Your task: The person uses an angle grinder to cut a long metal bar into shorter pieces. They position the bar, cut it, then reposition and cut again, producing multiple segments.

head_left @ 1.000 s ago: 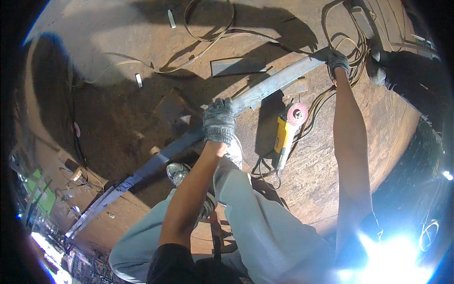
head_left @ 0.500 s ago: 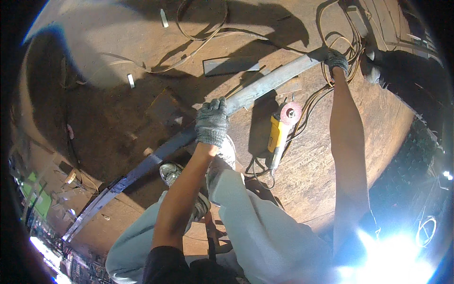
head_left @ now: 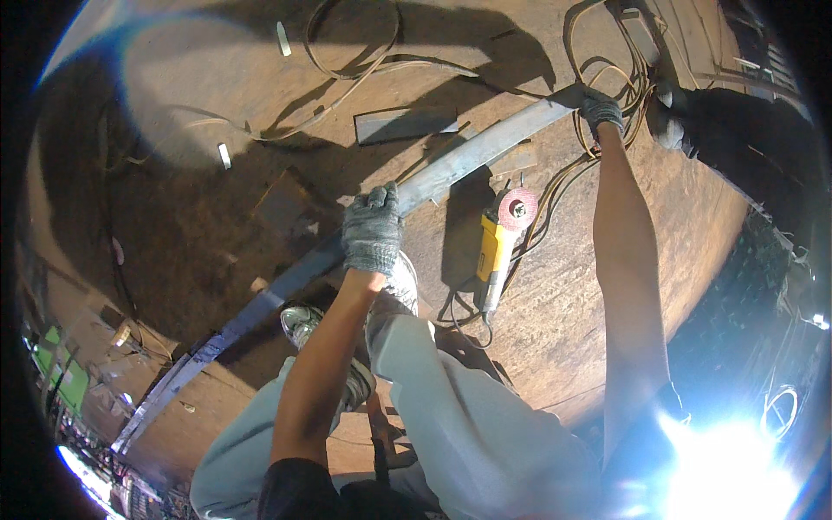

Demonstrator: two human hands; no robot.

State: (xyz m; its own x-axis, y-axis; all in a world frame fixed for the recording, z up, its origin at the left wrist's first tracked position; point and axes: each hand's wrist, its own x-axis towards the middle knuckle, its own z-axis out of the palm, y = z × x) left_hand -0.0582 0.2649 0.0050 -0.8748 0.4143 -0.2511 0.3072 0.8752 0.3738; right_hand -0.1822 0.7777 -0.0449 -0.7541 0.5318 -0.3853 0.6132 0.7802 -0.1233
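A long grey metal bar point(head_left: 488, 154) lies slantwise across the view, from the lower left up to the upper right. My left hand point(head_left: 373, 232), in a grey knitted glove, is closed over the bar near its middle. My right hand point(head_left: 601, 113), gloved the same way, grips the bar's far right end, with the fingers partly hidden. Below the bar, between my forearms, a yellow angle grinder point(head_left: 498, 247) with a reddish disc rests on the brown surface. My shoes are close under my left hand.
A flat dark metal piece point(head_left: 406, 126) lies beyond the bar. Cables point(head_left: 351, 78) loop across the far side and coil beside my right hand. Two small white sticks point(head_left: 224, 156) lie at the left. Another person's gloved hand point(head_left: 667, 130) and dark sleeve are at the right. A glaring light fills the lower right.
The whole view has shifted slightly, so everything sits a little further left. Both hands keep their hold on the bar, and the grinder stays in its place.
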